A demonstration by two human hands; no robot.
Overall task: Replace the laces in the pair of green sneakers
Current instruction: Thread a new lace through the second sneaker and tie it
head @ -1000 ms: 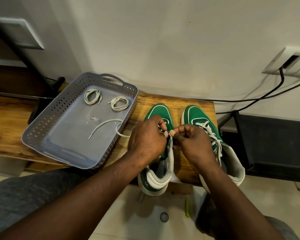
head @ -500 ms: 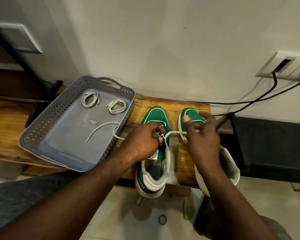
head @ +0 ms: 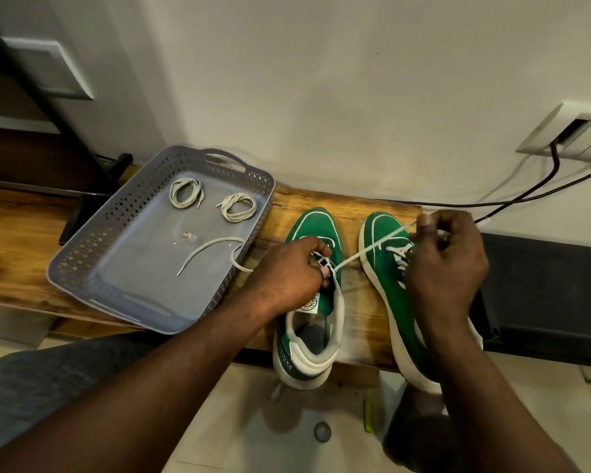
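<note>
Fingers of left hand (head: 287, 278): pinch white flat lace (head: 359, 255) at left green canvas sneaker (head: 316, 223) eyelets.
Fingers of right hand (head: 447, 268): grip the lace's other end, taut.
Right green canvas sneaker (head: 386, 278): alongside; both on wooden tabletop (head: 355, 206), right of grey perforated plastic tray (head: 93, 240).

The brown wooden surface (head: 359, 213) carries a grey perforated plastic tray (head: 82, 247) at 9 o'clock, a green white-soled sneaker (head: 316, 223) at centre and a second green sneaker (head: 381, 233) at 3 o'clock. Both heels overhang the 6 o'clock edge.

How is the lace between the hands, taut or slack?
Taut: the lace runs straight from the left hand to the right hand.
</note>
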